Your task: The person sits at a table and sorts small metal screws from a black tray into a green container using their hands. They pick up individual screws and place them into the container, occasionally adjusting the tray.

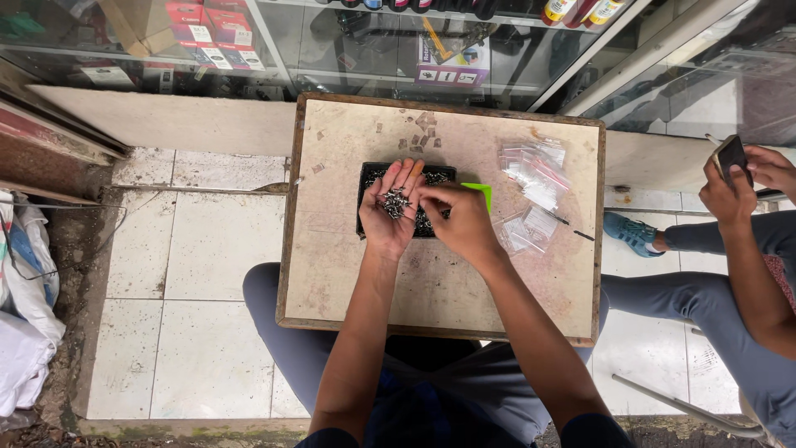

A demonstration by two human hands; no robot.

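My left hand (391, 211) is turned palm up over a black tray (367, 174) and cups a small heap of dark metal screws (395, 202). My right hand (456, 217) hovers just to the right of it, its fingertips pinching at the heap. More of the same small screws lie in the tray under both hands. The tray rests on a worn square wooden board (348, 274) that lies across my lap. A bright green piece (481, 192) shows behind my right hand.
Several small clear plastic bags (535, 176) lie on the board's right side, with a thin dark stick (572, 229) nearby. Another person sits at the right holding a phone (731, 155). A glass display cabinet (332, 50) stands ahead; white sacks (21, 290) lie at left.
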